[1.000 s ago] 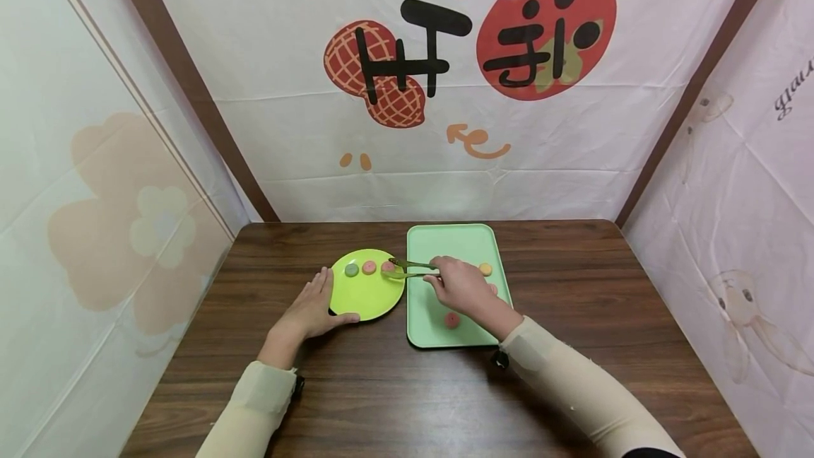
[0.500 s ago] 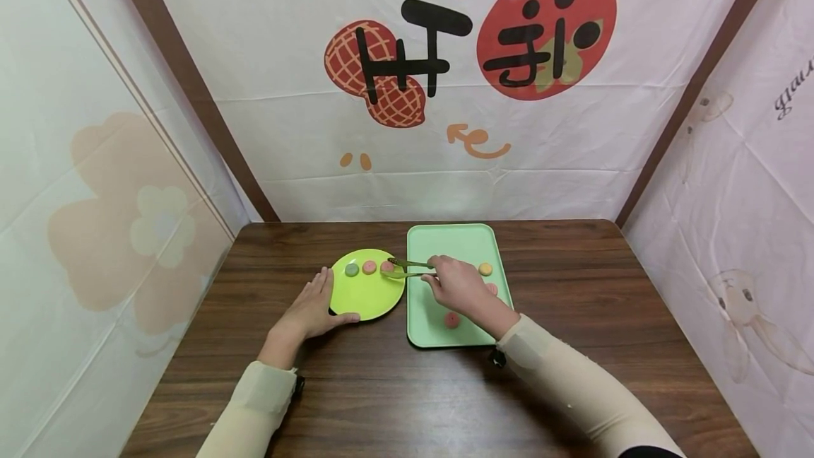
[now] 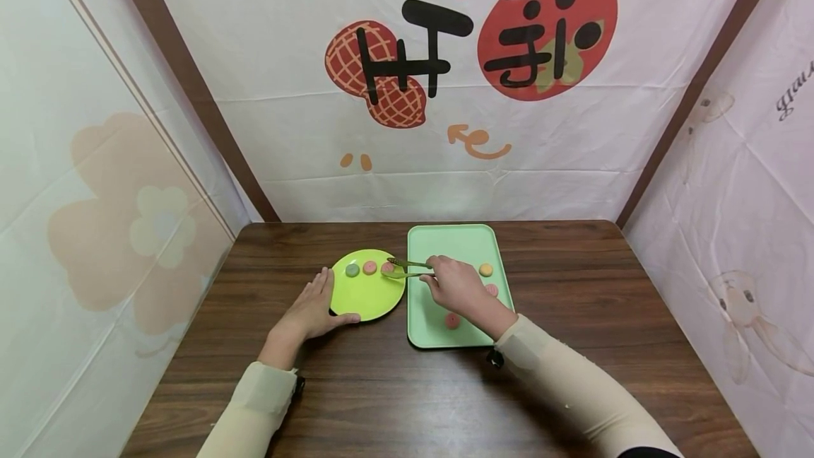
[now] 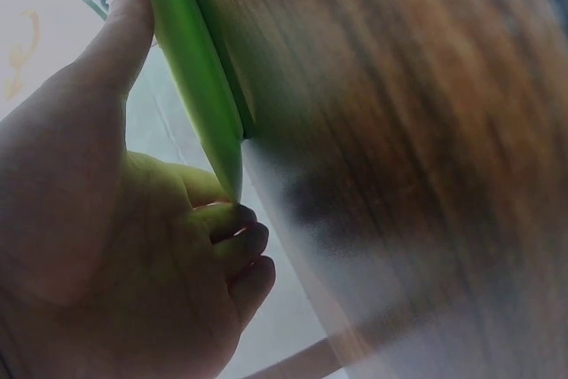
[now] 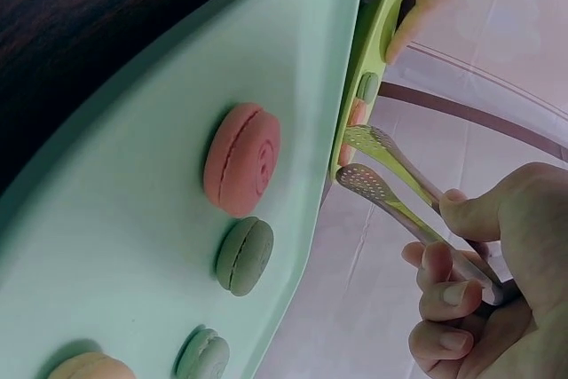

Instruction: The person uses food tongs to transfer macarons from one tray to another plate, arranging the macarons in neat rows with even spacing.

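My left hand (image 3: 310, 306) lies at the left side of a yellow-green plate (image 3: 365, 299), fingers extended along the rim and thumb at its near edge. In the left wrist view the thumb rests against the plate's rim. On the plate sit a green macaron (image 3: 352, 270), a pink macaron (image 3: 369, 267) and another pink macaron (image 3: 387, 268) at the right. My right hand (image 3: 461, 288) holds metal tongs (image 5: 390, 185) above the tray's left edge. Their perforated tips stand apart, right at the rightmost pink macaron.
A mint-green tray (image 3: 445, 242) lies right of the plate. It carries a yellow macaron (image 3: 486, 270), a dark pink macaron (image 3: 452, 320), a lighter pink macaron (image 3: 492, 290) and green macarons such as this green macaron (image 5: 245, 256). The wooden table (image 3: 381, 401) meets a printed cloth backdrop (image 3: 305, 196).
My right hand and sleeve have shifted slightly left, with the tongs' tips staying by the rightmost pink macaron. The left hand and plate look unmoved.
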